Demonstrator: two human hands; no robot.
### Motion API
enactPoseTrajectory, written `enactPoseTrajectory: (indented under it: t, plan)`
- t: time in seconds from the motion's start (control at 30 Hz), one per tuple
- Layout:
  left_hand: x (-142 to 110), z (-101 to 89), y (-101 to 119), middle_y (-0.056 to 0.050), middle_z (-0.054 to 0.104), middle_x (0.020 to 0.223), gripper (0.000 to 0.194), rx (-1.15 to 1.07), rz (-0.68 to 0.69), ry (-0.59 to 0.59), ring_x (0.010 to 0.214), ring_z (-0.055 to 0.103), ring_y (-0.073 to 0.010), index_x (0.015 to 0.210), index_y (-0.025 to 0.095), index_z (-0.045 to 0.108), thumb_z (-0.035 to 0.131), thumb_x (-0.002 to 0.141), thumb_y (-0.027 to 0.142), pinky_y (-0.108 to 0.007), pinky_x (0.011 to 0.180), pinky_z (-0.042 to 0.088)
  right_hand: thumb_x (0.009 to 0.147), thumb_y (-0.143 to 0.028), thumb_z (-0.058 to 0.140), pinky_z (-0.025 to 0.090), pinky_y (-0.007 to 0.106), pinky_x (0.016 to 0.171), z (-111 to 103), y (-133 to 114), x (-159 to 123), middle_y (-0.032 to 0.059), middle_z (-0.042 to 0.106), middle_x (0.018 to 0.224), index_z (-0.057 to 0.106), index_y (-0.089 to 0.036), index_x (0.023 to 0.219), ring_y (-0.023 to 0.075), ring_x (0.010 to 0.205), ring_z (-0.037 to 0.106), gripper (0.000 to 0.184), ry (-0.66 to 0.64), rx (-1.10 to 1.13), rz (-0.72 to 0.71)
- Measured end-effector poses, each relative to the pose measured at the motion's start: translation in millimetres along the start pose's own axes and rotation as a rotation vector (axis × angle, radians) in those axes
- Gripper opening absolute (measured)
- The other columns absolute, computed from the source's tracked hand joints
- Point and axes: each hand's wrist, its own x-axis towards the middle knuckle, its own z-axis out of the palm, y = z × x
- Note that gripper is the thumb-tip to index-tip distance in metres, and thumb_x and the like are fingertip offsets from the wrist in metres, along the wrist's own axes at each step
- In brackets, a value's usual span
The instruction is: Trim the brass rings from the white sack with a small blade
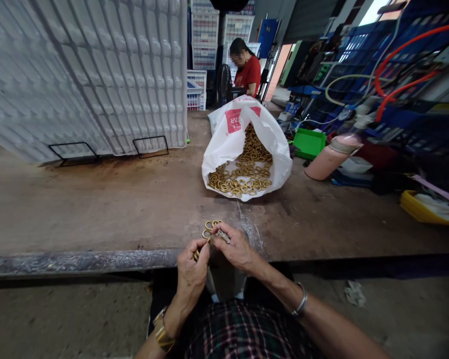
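Near the table's front edge, my left hand [192,271] is closed around brass-coloured rings [196,255], which show between its fingers and thumb. My right hand [239,250] meets it fingertip to fingertip, pinching a small light-grey tool [223,236] whose exact kind I cannot make out. Just beyond my fingers, a few loose rings [208,225] lie on the table. Farther back, a white plastic bag [280,149] rests on its side with its mouth facing me. Many more brass-coloured rings [256,147] fill it and spread over its lower lip.
White ribbed panels [142,75] stand on the wooden table [97,209] at left, by black wire stands [150,145]. At right are a green tray [310,143], a pink bottle [325,162] and a yellow tray [421,209]. A person in red [251,72] sits behind.
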Motion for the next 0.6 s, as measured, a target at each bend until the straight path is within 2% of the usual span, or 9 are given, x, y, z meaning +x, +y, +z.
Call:
enactPoseTrajectory:
  t: [0.1,0.23,0.33,0.6]
  plan:
    - [0,-0.5,2,0.002,0.055,0.057,0.016,0.03,0.032,-0.027,0.054,0.047,-0.0104,0.071,0.018,0.066,0.06,0.073,0.032,-0.02,0.055,0.038,0.08,-0.032,0.047,0.03,0.02,0.05,2,1,3,-0.005,0.044,0.059,0.052,-0.018,0.071,0.0083,0.054,0.039,0.018,0.026,-0.031,-0.016]
    - [-2,0.3,5,0.005,0.046,0.048,0.029,-0.077,-0.188,-0.153,0.042,0.039,-0.0073,0.073,0.016,0.062,0.057,0.075,0.044,-0.019,0.043,0.032,0.081,-0.032,0.043,0.029,0.019,0.046,7,7,7,-0.0057,0.042,0.053,0.046,-0.018,0.065,0.0076,0.049,0.038,0.022,0.027,0.027,0.047]
    - [-3,0.3,6,0.005,0.047,0.05,0.036,-0.179,-0.319,-0.198,0.038,0.038,-0.006,0.077,0.016,0.059,0.059,0.072,0.051,-0.017,0.036,0.028,0.081,-0.032,0.043,0.03,0.019,0.047,7,8,7,-0.0055,0.043,0.054,0.046,-0.018,0.064,0.0073,0.05,0.039,0.022,0.018,0.075,0.054]
    - [-3,0.4,11,0.004,0.051,0.054,0.038,-0.198,-0.325,-0.215,0.039,0.041,-0.0052,0.071,0.015,0.054,0.059,0.07,0.053,-0.016,0.035,0.03,0.078,-0.032,0.051,0.033,0.019,0.052,6,9,5,-0.005,0.048,0.061,0.052,-0.017,0.073,0.0078,0.055,0.042,0.016,-0.029,0.044,0.004]
